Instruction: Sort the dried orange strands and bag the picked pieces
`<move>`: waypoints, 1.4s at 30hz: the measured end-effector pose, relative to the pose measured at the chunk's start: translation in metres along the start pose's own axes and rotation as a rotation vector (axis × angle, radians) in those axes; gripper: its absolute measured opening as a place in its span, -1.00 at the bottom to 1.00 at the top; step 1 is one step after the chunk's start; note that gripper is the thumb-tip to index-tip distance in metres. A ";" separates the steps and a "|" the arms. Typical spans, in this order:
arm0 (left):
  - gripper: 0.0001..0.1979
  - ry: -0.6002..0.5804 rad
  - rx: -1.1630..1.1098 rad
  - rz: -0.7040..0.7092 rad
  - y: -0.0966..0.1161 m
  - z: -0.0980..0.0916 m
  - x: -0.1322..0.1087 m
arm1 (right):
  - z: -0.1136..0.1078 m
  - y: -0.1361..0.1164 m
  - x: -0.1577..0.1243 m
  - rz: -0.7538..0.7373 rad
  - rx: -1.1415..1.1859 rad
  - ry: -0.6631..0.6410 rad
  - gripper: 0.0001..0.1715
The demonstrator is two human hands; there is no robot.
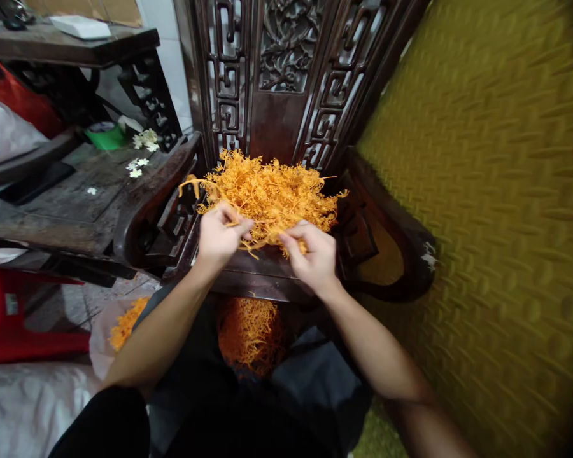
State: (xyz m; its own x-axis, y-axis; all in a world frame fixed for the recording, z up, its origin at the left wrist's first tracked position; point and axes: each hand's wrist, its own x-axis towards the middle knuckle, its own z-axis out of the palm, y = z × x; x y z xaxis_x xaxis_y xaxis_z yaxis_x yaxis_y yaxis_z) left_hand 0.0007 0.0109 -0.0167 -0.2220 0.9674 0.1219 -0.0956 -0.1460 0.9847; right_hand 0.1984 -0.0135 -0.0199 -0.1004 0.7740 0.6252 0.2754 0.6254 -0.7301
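A heap of orange, curly, branching sprigs [272,191] lies on the seat of a dark carved wooden chair [262,280]. At the heap's front left, my left hand [219,235] pinches an orange sprig between thumb and fingers. My right hand [312,254] is closed at the front right, its thumb and forefinger on orange strands. Between the two hands runs a thin orange stem, slightly blurred. Below the seat, between my legs, sits a second mass of orange strands [251,331]; its container cannot be made out.
On the left, a wooden surface [62,203] holds a green tape roll [105,135] and small pale flowers [146,140]. A red plastic stool [9,318] and a bag with orange pieces [127,323] stand lower left. A yellow textured surface [496,191] borders the chair's right side.
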 end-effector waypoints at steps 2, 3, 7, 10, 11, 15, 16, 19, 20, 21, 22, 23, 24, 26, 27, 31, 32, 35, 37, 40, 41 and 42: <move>-0.60 0.140 -0.069 0.069 0.000 -0.010 0.009 | -0.007 -0.005 0.000 0.011 0.105 0.276 -0.80; -0.60 0.175 -0.109 0.073 0.002 -0.014 0.013 | -0.011 -0.005 0.001 0.054 0.180 0.372 -0.78; -0.58 0.102 -0.178 -0.002 0.010 -0.021 0.012 | -0.019 0.012 0.007 0.356 0.456 0.268 -0.66; -0.56 0.021 -0.196 -0.029 0.013 -0.016 0.003 | -0.016 0.028 0.009 0.559 0.622 0.124 -0.69; -0.56 0.004 -0.204 -0.038 0.013 -0.014 0.000 | -0.013 0.031 0.009 0.603 0.663 0.087 -0.68; -0.56 -0.060 -0.225 -0.078 0.009 -0.004 -0.007 | 0.003 0.025 0.004 0.711 0.745 -0.138 -0.47; -0.57 -0.081 -0.223 -0.087 0.009 -0.003 -0.007 | 0.007 0.023 0.003 0.714 0.744 -0.185 -0.48; -0.57 -0.007 -0.230 0.019 0.012 -0.008 0.000 | 0.009 0.027 0.001 0.630 0.668 -0.090 -0.59; -0.56 0.079 -0.247 0.110 0.015 -0.013 0.004 | 0.006 0.031 0.001 0.605 0.645 0.020 -0.60; -0.55 0.179 -0.269 0.210 0.018 -0.018 0.008 | 0.002 0.037 0.002 0.601 0.628 0.130 -0.61; -0.54 0.268 -0.289 0.295 0.022 -0.024 0.012 | -0.002 0.043 0.003 0.631 0.619 0.202 -0.64; -0.54 0.319 -0.303 0.343 0.024 -0.029 0.014 | -0.006 0.049 0.004 0.686 0.617 0.223 -0.69; -0.54 0.324 -0.307 0.353 0.025 -0.032 0.016 | -0.009 0.053 0.004 0.752 0.616 0.193 -0.74; -0.57 0.247 -0.287 0.312 0.025 -0.033 0.014 | -0.010 0.056 0.005 0.841 0.609 0.037 -0.71; -0.58 0.197 -0.277 0.293 0.023 -0.030 0.011 | -0.008 0.054 0.005 0.845 0.614 -0.036 -0.62; -0.59 0.064 -0.264 0.272 0.011 -0.011 -0.003 | 0.007 0.035 0.003 0.787 0.753 -0.210 -0.38; -0.59 0.036 -0.256 0.264 0.008 -0.007 -0.005 | 0.010 0.031 0.003 0.791 0.823 -0.257 -0.39; -0.60 -0.035 -0.192 0.257 0.004 0.002 -0.009 | 0.018 0.025 0.003 0.766 0.954 -0.335 -0.49; -0.62 -0.022 -0.160 0.293 0.007 0.002 -0.005 | 0.018 0.027 0.003 0.738 0.925 -0.279 -0.54; -0.61 0.166 -0.210 0.400 0.019 -0.008 0.007 | 0.010 0.039 0.002 0.777 0.878 -0.072 -0.53; -0.60 0.242 -0.229 0.433 0.023 -0.013 0.011 | 0.006 0.043 0.003 0.803 0.880 0.001 -0.53; -0.61 0.290 -0.239 0.445 0.026 -0.018 0.013 | 0.002 0.047 0.003 0.826 0.885 0.063 -0.55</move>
State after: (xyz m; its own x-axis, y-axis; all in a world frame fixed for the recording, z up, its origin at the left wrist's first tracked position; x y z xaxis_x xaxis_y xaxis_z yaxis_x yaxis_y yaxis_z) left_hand -0.0222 0.0162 0.0087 -0.5446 0.7107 0.4453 -0.1406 -0.6008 0.7869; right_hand 0.2091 0.0186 -0.0532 -0.1498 0.9810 -0.1234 -0.5168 -0.1840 -0.8361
